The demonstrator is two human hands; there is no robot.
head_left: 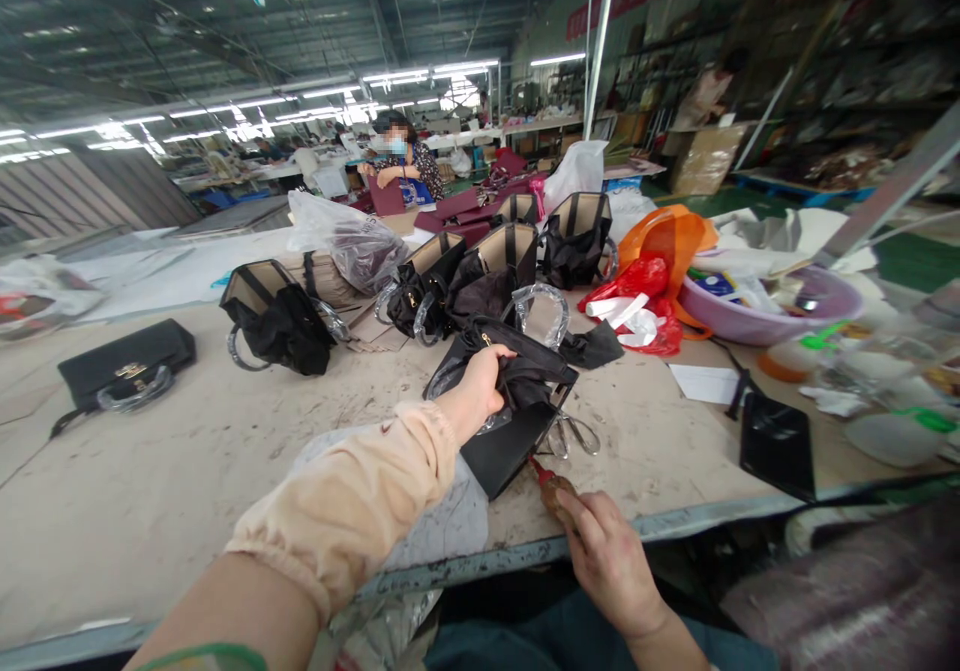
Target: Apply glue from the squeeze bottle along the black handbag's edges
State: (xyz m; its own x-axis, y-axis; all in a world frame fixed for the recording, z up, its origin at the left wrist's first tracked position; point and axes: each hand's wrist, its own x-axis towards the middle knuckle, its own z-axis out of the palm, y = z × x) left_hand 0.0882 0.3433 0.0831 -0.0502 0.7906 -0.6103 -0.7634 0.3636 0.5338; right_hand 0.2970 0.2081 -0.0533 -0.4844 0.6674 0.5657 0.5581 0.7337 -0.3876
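Note:
In the head view a black handbag [510,441] lies on the worktable, with loose black lining and a gold-coloured zip pull. My left hand [480,386], in a cream sleeve cover, is closed on the bag's black fabric near its top. Between the fingers of my right hand [611,556] is a small tool [556,496] with a brown handle and a red front part. Its tip points at the bag's near right corner; whether it touches, I cannot tell. Silver loops like scissor handles [576,438] lie just right of the bag. A wrapped bag handle [551,311] arches behind it.
Several open black bags [281,326] stand behind. A finished-looking black bag [126,366] lies at left. On the right are a purple basin [772,316], a red plastic bag [652,296], a black flat piece [776,441] and bottles [900,436]. A masked co-worker [405,166] sits across.

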